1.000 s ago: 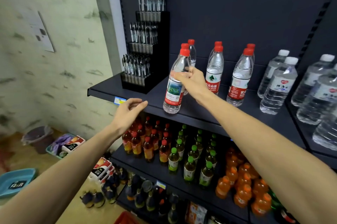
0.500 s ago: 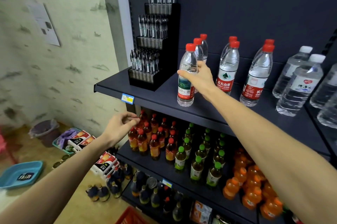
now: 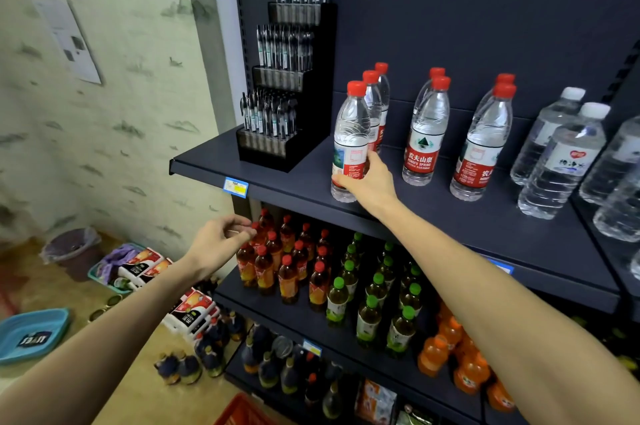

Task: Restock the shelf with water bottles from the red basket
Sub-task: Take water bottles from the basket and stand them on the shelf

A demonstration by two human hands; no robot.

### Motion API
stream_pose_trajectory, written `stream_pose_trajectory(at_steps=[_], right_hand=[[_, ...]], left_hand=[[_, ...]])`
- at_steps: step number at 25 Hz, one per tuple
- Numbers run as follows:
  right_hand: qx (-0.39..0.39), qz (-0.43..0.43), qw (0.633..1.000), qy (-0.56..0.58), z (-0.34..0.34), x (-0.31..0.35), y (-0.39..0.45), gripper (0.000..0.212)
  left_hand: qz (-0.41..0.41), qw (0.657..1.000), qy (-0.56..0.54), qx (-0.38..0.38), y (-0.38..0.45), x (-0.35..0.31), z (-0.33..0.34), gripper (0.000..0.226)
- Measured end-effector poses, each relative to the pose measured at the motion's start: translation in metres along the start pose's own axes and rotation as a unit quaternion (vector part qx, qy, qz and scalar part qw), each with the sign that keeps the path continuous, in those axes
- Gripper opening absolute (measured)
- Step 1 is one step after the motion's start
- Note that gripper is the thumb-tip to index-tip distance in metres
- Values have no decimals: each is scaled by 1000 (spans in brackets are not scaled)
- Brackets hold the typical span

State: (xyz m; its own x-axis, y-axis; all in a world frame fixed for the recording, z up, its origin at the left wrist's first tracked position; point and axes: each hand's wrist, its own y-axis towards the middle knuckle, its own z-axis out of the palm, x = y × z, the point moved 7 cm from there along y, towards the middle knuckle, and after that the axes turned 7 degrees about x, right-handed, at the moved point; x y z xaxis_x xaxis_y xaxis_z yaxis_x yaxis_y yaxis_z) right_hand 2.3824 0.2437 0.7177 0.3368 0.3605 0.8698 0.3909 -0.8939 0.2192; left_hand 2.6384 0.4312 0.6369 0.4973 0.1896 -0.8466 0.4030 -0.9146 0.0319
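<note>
My right hand [image 3: 369, 180] wraps the lower body of a red-capped water bottle [image 3: 349, 140], thumb on its near side and fingers behind, partly hidden by the label. The bottle stands upright on the dark upper shelf [image 3: 298, 182], at the near end of a row of three; the two behind it show little more than caps and shoulders. To its right stand two further pairs of red-capped bottles [image 3: 426, 134], then white-capped bottles [image 3: 561, 161], the rightmost cut off by the frame. A tiered black pen display [image 3: 287, 102] occupies the shelf's left end. My left hand [image 3: 221, 244] hangs in the air below the shelf edge, fingers loosely curled, gripping nothing, in front of the red-capped tea bottles [image 3: 277, 265] on the next shelf down. Only one corner of the red basket [image 3: 242, 412] appears at the bottom edge; its contents cannot be seen.
</note>
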Motion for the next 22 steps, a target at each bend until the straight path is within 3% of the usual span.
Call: stream_pose_trajectory(at_steps=[7,10,12,17,22], right_hand=[[-81,56,993,-68,6,-7,-8,88],[-41,56,998,7,12,-13,-8,71],[-57,42,997,7,9,-15,-12,64],[-130,56,988,-68,6,-7,-16,78],[-130,75,985,-87,9,-4,-14,91]], left_hand=[[-16,1000,5,-12,-7,18,-19,18],[-22,1000,11,-14,-10,26,-23,17],[-29,999,15,-13,-12,33,-25,17],[-31,999,27,-6,-14,40,-28,18],[-46,998,35,-6,-16,50,-34,19]])
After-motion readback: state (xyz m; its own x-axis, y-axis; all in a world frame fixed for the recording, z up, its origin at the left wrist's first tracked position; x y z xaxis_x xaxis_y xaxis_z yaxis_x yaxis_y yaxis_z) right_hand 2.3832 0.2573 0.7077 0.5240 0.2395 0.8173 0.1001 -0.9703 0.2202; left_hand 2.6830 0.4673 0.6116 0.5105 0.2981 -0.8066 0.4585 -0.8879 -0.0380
